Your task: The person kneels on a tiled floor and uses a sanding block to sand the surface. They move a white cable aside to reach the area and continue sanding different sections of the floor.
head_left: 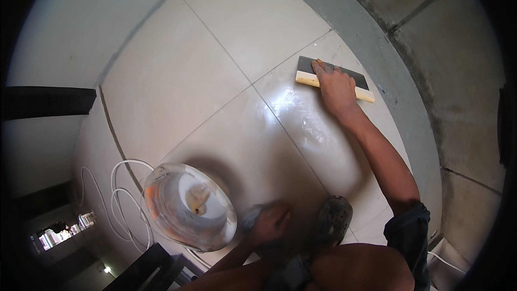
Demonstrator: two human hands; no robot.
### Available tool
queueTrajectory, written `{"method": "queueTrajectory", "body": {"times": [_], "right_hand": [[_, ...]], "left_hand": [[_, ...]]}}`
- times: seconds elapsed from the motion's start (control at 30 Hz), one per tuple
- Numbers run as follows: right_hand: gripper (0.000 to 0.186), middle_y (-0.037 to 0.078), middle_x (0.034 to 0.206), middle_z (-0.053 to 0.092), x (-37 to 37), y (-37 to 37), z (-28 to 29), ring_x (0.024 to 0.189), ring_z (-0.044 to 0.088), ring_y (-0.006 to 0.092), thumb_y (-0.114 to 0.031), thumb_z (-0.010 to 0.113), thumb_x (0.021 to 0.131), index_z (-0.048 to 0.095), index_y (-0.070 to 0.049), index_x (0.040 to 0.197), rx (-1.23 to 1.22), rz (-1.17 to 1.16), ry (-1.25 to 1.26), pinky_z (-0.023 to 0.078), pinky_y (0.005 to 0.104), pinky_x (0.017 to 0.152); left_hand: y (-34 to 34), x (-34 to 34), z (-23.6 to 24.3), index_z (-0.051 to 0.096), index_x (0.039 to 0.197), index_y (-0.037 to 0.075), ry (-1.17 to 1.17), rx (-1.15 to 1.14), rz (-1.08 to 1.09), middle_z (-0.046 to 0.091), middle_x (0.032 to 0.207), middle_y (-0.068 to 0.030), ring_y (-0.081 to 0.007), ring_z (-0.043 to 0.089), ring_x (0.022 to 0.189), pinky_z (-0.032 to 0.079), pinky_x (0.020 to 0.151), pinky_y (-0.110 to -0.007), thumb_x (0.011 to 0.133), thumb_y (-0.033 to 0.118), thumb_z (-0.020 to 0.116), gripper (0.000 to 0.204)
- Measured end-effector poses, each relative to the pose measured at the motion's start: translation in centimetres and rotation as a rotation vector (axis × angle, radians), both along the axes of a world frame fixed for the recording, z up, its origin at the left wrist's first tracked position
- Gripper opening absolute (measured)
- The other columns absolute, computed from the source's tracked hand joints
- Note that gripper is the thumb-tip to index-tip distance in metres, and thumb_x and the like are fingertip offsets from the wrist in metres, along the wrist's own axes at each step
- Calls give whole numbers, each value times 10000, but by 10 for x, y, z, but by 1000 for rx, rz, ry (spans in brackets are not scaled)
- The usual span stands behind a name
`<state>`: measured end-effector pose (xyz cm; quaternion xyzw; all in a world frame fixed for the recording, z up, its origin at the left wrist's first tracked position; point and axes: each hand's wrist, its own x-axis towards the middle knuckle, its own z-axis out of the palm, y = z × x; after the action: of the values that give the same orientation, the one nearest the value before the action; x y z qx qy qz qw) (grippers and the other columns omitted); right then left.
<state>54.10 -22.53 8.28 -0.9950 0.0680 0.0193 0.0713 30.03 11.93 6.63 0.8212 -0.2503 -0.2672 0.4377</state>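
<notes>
My right hand [338, 89] grips a wide scraper [362, 80] with a dark flat blade and a pale wooden edge strip. Its fingers lie over the blade, which is held against or just above the light floor tiles [215, 102] near the right-hand border; contact is hard to make out. Down by my feet, my left hand [272, 223] is in shadow with its fingers curled. What it holds, if anything, is hidden. Just left of that hand stands a white bucket [229, 213] with orange smears, and a tan lump [197, 199] lies inside it.
A white cable [113, 194] loops on the floor behind the bucket. Along the right runs a grey strip [398, 86] below a tiled wall [463, 75]. My perforated shoe [335, 218] rests on the tiles. At lower left is a dark frame [151, 269].
</notes>
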Motion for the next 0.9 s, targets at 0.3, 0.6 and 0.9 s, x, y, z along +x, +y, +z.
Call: {"method": "queueTrajectory", "body": {"times": [0.3, 0.6, 0.9], "right_hand": [[569, 105, 1479, 678, -8, -2, 4, 1165, 722, 431, 12, 577, 928, 608, -76, 1489, -25, 30, 35, 620, 534, 936], [549, 127, 1401, 716, -17, -3, -1, 1104, 743, 376, 5, 569, 945, 629, -106, 1480, -25, 48, 34, 614, 529, 913], [486, 177, 1081, 795, -14, 5, -2, 907, 773, 393, -30, 582, 954, 643, -56, 1435, -72, 58, 13, 628, 508, 798]], "left_hand": [[-4, 4, 3, 721, 1333, 44, 19, 35, -9, 750, 1264, -220, -387, 747, 1138, 612, 968, -450, 1024, 184, 691, 340], [-7, 2, 2, 718, 1321, 63, 56, 21, 20, 755, 1243, -188, -389, 735, 1128, 586, 992, -465, 1038, 207, 677, 320], [-6, 8, 4, 714, 1307, 51, 56, -29, 30, 763, 1192, -178, -327, 765, 912, 625, 796, -418, 1012, 171, 703, 319]]}}
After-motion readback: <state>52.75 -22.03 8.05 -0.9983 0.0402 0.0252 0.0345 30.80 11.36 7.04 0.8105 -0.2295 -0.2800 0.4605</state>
